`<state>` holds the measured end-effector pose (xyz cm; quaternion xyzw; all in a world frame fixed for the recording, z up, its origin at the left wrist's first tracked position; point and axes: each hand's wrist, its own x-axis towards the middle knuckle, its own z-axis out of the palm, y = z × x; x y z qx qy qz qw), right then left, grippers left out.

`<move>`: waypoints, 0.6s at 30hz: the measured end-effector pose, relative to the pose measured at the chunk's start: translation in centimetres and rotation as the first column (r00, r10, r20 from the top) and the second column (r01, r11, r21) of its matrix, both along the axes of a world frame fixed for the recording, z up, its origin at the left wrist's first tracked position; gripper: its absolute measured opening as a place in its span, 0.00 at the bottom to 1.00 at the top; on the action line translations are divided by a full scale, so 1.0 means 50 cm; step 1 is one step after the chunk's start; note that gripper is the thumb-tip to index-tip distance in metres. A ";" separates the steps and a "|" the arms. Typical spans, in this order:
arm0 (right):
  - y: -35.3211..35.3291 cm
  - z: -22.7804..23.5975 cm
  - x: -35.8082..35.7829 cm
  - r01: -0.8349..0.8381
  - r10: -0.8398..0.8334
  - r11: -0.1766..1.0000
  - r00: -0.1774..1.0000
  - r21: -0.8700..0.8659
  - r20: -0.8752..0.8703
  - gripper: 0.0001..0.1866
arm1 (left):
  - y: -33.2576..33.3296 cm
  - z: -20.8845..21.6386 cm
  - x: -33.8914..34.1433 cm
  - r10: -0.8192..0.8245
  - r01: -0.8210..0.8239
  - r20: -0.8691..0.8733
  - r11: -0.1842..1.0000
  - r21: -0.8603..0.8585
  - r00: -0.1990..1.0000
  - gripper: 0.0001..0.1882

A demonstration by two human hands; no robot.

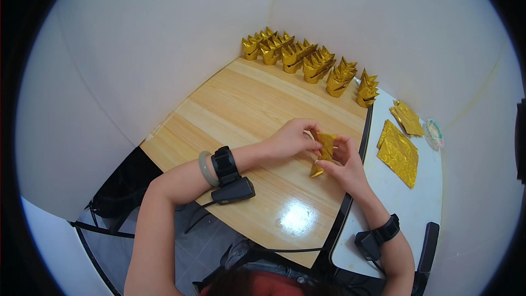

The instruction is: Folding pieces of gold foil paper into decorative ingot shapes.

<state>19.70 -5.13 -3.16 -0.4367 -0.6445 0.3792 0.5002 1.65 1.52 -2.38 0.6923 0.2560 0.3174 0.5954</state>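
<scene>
Between my two hands, above the wooden tabletop, is a narrow piece of folded gold foil paper [327, 145], held upright at a slight tilt. My left hand [296, 139] pinches its left side with thumb and fingertips. On the other side, my right hand [347, 165] grips it, the thumb low on the front and the fingers behind. Part of the paper is hidden by the fingers. To the right of my right hand lies a stack of flat gold foil sheets [398, 154], with a smaller gold foil pile [407, 118] just beyond it.
Several rows of folded gold foil shapes [319, 66] with pointed tips line the far edge of the wooden table [235, 104]. A white table [433, 181] adjoins it on the right, with a small round pale object [434, 134] near the wall. Black devices with cables are strapped to both wrists.
</scene>
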 end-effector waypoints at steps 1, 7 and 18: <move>-0.005 0.006 0.002 -0.035 0.036 0.999 0.999 -0.029 0.029 0.19 | 0.005 -0.004 0.000 0.063 -0.037 0.175 0.988 -0.147 0.983 0.06; -0.003 0.019 0.034 0.002 -0.029 0.995 0.961 0.099 0.274 0.12 | 0.032 -0.004 -0.021 -0.077 0.073 0.030 0.989 0.126 0.997 0.05; -0.007 0.030 0.053 -0.324 0.010 0.892 0.711 0.315 0.703 0.17 | 0.055 -0.014 -0.052 -0.125 0.291 -0.335 0.809 0.510 0.934 0.10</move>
